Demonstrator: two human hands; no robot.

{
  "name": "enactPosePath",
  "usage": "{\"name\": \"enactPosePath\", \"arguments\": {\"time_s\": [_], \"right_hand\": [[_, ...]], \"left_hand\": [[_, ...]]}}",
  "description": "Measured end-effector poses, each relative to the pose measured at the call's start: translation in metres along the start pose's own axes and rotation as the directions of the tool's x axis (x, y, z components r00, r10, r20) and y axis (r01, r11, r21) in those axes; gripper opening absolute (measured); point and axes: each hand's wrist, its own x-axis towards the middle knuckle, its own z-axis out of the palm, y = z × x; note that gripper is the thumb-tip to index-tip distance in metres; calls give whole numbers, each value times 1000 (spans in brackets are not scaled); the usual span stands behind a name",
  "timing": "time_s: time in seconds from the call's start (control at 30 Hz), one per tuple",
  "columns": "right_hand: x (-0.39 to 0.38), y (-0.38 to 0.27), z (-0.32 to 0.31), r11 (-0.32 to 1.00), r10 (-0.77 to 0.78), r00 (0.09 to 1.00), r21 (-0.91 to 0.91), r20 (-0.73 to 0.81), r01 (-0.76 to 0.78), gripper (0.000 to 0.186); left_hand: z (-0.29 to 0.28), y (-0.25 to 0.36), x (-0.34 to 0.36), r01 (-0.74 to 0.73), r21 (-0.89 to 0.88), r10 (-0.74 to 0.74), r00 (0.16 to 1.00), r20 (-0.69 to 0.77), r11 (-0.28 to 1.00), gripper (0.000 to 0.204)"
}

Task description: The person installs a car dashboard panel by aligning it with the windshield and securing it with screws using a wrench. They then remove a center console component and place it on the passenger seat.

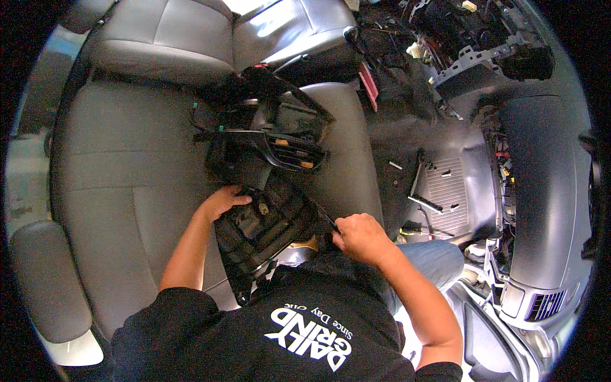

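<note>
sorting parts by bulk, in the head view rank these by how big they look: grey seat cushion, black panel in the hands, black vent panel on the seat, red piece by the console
1. grey seat cushion
2. black panel in the hands and black vent panel on the seat: these look alike, and the held one is nearer the camera, so unranked
3. red piece

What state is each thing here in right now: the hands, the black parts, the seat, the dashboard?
Left hand: gripping the edge of the black plastic part.
Right hand: closed around a thin tool.
Black plastic part: removed, tilted on the person's lap.
Second black panel: loose, lying on the seat.
Grey seat: unoccupied apart from parts.
Dashboard: partly dismantled, wiring exposed.
</note>
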Motion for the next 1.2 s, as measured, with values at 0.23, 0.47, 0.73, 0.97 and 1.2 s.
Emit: {"name": "enactPosePath", "arguments": {"time_s": [0.23,0.47,0.73,0.97,1.2], "right_hand": [[20,-1,8,997,61,975,33,215,-69,36],[24,4,14,992,7,925,111,379,-53,41],[16,1,20,988,-22,900,149,436,-48,48],[16,-3,15,965,20,871,217,491,-145,74],[42,-7,33,867,-4,956,478,295,-144,94]], "left_hand": [[-11,-2,8,86,415,-152,980,130,906,61],[-18,-4,-10,283,463,-435,862,261,840,75],[-9,-42,-16,329,567,-592,714,374,755,55],[-20,28,-43,142,661,-483,795,368,737,58],[-24,91,-50,48,755,-431,844,319,654,61]]}}
